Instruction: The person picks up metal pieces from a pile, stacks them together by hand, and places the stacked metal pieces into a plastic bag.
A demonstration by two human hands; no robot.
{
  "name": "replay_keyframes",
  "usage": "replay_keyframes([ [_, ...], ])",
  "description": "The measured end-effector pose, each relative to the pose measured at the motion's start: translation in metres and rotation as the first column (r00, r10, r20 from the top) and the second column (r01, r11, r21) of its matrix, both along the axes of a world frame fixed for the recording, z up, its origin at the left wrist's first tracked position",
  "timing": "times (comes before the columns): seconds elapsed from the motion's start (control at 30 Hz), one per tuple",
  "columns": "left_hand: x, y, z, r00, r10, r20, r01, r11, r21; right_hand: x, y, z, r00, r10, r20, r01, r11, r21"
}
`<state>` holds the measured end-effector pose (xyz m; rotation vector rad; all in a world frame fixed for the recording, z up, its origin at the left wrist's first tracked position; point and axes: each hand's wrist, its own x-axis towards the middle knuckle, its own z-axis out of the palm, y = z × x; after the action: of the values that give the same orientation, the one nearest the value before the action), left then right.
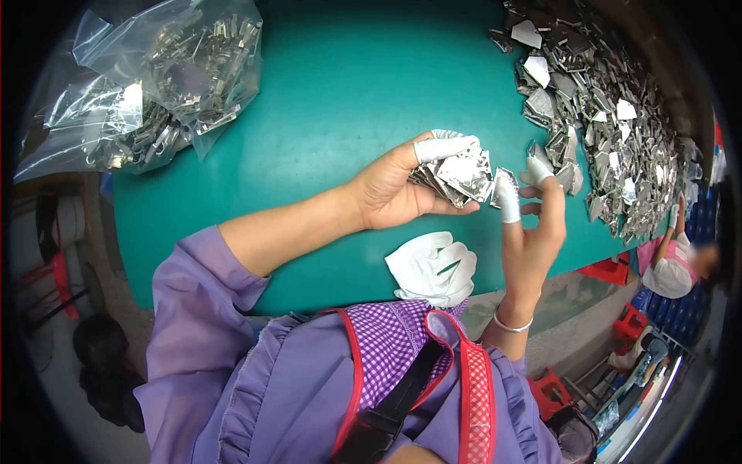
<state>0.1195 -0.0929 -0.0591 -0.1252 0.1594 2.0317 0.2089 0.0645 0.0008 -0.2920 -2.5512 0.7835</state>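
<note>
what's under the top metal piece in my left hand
Under the top metal piece, edges of more thin metal pieces show, stacked unevenly in your left hand. Their covered faces and their exact number can't be seen.

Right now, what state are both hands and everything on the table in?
Left hand: curled around plate stack, thumb on top
Plate stack: fanned, uneven
Right hand: thumb over single plate; grip unclear
Thumb covers: worn, both
Plate pile: loosely heaped
Clear bag: holding metal pieces; closure unclear
White glove: unworn, lying crumpled
</note>
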Motion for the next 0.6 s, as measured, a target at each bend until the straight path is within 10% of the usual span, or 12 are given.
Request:
replay_keyframes([
  [0.17, 0.001, 0.0, 0.002, 0.998, -0.009, -0.062, 0.0, 0.989, -0.145, 0.013, 0.024, -0.024, 0.983, 0.0, 0.186, -0.055, 0.954, 0.293],
  [0.4, 0.003, 0.002, -0.004, 0.998, -0.059, 0.024, 0.06, 0.997, -0.05, 0.028, 0.052, -0.035, 0.988, -0.149, 0.045, 0.15, 0.84, -0.522],
  [0.47, 0.004, 0.001, -0.002, 0.998, -0.062, 0.008, 0.063, 0.995, -0.079, 0.029, 0.053, -0.038, 0.989, -0.145, -0.039, 0.018, 0.373, -0.928],
  [0.6, 0.005, 0.002, -0.005, 0.998, -0.065, -0.004, 0.065, 0.995, -0.078, 0.03, 0.042, -0.033, 0.994, -0.068, -0.081, -0.08, 0.021, -0.997],
])
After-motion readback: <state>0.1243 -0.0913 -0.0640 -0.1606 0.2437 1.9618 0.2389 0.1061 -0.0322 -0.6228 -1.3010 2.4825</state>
